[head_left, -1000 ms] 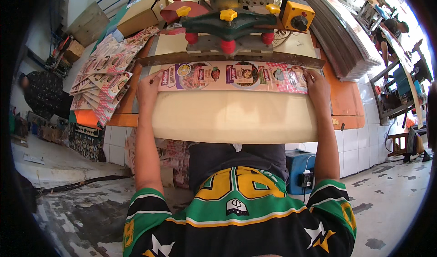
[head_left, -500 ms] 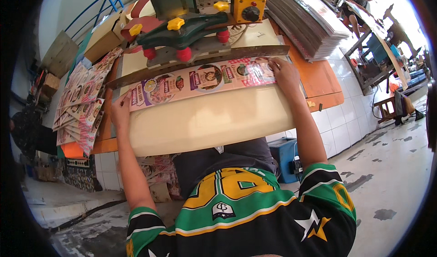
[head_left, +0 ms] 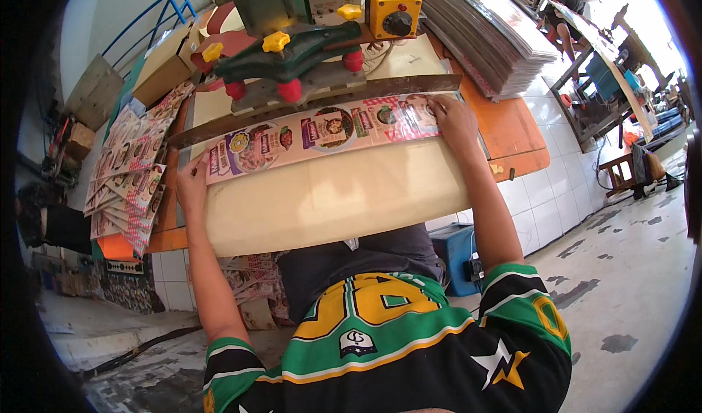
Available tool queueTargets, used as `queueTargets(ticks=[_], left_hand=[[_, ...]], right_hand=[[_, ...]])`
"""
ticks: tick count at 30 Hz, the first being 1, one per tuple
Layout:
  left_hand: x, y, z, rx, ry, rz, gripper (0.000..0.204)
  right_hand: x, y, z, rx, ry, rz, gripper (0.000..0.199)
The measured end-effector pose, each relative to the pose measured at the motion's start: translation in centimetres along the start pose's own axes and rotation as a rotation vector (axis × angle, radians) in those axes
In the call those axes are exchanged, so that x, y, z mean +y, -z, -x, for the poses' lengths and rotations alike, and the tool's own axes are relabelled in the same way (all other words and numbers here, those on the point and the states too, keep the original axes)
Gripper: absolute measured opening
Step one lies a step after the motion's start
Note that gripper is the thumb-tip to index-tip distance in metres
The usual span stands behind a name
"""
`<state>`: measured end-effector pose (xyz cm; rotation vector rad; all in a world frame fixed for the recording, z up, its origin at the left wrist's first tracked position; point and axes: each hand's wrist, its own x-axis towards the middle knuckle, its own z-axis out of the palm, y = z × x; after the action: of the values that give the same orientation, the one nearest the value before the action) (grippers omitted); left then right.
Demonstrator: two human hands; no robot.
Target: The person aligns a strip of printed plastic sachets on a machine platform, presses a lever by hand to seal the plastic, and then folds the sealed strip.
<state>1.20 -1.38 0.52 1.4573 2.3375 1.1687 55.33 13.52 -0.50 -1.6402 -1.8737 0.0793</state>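
Observation:
A long printed strip (head_left: 333,132), glossy and covered in food pictures, lies crosswise in front of a low metal bar (head_left: 409,85). At its left end my left hand (head_left: 191,185) is closed, thumb and fingers pinching the edge. My right hand (head_left: 455,120) grips the upper right end, fingers curled over it. Between my forearms a plain cream panel (head_left: 336,197) spreads from the strip toward me, past the table's near edge. Whether strip and panel are one piece, I cannot tell. Just beyond the bar stands a dark green machine head (head_left: 289,61) with yellow knobs and red feet.
A yellow control box (head_left: 393,14) with a black dial sits by the machine. Tall stacked sheets (head_left: 486,36) stand at the right on the orange table (head_left: 519,139). Printed pieces (head_left: 131,172) pile up at the left. A person (head_left: 567,7) sits at the far right.
My view has shifted slightly, so the machine sits a little lower and further left in the picture. Both hands keep their grip on the strip, which has barely moved.

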Motion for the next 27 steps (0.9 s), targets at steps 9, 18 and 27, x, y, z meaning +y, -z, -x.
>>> queueTargets(ticks=[9,18,27], left_hand=[[-0.7,-0.1,-0.3,-0.009,-0.025,0.028,0.042],[-2.1,-0.4,-0.8,0.005,-0.045,0.005,0.037],[-0.3,-0.5,-0.4,0.022,-0.023,-0.015,0.041]], right_hand=[[0.2,0.1,0.1,-0.009,0.01,-0.056,0.025],[0.1,0.0,0.1,0.004,-0.002,-0.03,0.026],[0.6,0.2,0.1,-0.058,-0.063,-0.063,0.031]])
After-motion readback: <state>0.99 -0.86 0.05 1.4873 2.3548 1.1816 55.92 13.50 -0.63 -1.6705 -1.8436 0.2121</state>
